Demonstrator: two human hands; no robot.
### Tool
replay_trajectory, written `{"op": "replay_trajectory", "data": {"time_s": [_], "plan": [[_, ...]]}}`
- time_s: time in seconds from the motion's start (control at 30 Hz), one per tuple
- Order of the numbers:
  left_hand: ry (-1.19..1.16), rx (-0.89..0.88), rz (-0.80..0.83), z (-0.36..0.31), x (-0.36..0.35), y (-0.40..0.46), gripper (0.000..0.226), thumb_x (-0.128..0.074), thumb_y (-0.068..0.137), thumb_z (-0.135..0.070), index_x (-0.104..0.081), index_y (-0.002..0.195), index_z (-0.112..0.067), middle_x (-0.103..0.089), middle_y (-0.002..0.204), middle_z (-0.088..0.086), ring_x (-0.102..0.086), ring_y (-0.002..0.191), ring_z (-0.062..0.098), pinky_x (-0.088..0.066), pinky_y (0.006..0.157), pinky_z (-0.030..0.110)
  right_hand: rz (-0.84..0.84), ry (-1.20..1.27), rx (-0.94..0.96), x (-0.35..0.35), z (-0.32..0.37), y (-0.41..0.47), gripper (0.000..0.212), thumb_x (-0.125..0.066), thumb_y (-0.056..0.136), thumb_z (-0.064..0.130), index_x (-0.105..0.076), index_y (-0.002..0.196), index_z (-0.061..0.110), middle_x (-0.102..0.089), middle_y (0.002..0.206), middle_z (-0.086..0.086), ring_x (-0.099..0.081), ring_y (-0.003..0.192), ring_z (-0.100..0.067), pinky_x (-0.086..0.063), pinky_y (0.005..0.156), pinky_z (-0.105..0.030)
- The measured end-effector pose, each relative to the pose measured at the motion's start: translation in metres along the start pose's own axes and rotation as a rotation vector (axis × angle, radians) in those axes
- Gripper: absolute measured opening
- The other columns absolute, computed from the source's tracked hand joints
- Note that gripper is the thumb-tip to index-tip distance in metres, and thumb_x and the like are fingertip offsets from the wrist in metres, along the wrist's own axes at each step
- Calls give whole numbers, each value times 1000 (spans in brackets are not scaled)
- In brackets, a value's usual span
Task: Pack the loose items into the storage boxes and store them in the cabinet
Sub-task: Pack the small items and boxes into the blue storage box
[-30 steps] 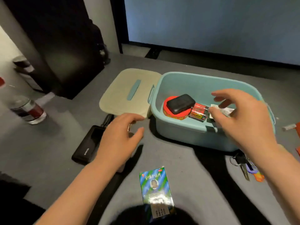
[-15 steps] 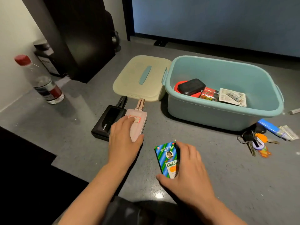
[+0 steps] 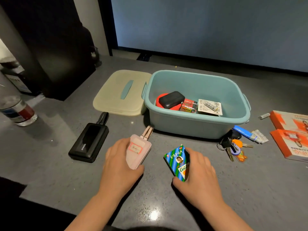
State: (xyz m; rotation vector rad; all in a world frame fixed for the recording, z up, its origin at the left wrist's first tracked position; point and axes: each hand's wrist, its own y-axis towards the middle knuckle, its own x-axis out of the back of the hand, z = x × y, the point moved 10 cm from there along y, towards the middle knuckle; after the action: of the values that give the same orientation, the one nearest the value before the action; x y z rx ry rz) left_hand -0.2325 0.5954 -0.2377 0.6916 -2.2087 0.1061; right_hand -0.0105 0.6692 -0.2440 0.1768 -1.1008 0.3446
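**Both hands full at the counter**

My left hand [image 3: 119, 165] grips the pink case [image 3: 138, 151]; my right hand [image 3: 198, 177] pinches the green packet [image 3: 177, 162]. Both sit just in front of the open blue box [image 3: 196, 125], its lid [image 3: 120, 94] beside it.

2 bare forearms run up from the bottom edge of the view to the left hand [image 3: 119, 165] and the right hand [image 3: 199, 174]. No sleeve, watch, ring or glove shows on either. Fingers look short and smooth; nails are hard to make out.
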Motion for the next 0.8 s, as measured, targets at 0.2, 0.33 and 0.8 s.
{"op": "replay_trajectory", "data": {"time_s": [0.2,0.33,0.8], "plan": [[-2,79,1,4,-2,13,63,-82,49,-37,-56,106,-33,-47,79,-23,-47,86,11,-33,60,19,-73,129,74,47,4,-4,78,-63,59,37,-30,129,45,-33,107,38,-31,104,4,-32,83,-20],[-109,112,-90,-4,24,9,80,-86,41,-40,-55,114,-47,-52,86,-28,-48,88,-8,-36,66,16,-177,158,149,107,12,-1,77,-64,56,39,-25,120,60,-32,115,46,-32,108,12,-31,80,-6],[-2,-159,135,-128,80,94,79,-81,27,-54,-61,104,-55,-59,92,-40,-52,91,-16,-40,61,10,-303,168,170,182,-2,101,77,-75,60,30,-37,126,41,-44,110,25,-40,103,-5,-35,69,-18]]}}
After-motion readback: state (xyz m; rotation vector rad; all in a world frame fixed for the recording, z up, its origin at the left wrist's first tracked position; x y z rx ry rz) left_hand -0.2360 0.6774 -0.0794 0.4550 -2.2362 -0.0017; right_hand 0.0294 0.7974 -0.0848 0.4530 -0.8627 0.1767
